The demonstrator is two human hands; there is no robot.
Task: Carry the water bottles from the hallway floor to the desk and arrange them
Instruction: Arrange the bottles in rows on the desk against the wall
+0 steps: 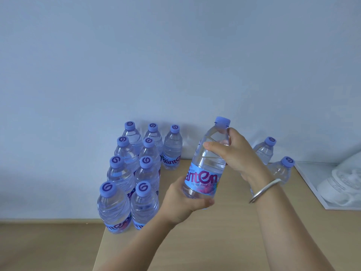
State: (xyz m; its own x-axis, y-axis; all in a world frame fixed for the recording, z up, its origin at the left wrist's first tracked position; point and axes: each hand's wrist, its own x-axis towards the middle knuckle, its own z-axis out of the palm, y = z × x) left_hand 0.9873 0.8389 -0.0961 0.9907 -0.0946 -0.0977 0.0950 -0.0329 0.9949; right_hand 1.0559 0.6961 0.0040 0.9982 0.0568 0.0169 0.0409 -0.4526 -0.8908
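Note:
A clear water bottle (207, 163) with a purple cap and a blue label hangs tilted above the wooden desk (224, 237). My left hand (187, 202) grips its base from below. My right hand (232, 153), a silver bangle on its wrist, grips the bottle's shoulder under the cap. Several like bottles (144, 173) stand upright in rows on the desk's left end, near the wall. Two more bottles (265, 149) stand at the right, partly hidden behind my right arm.
The desk's left edge runs close beside the front bottles, with wooden floor (48, 245) below it. A white board holding a crumpled white plastic bag (340, 184) lies at the desk's right. A pale wall (175, 65) backs the desk.

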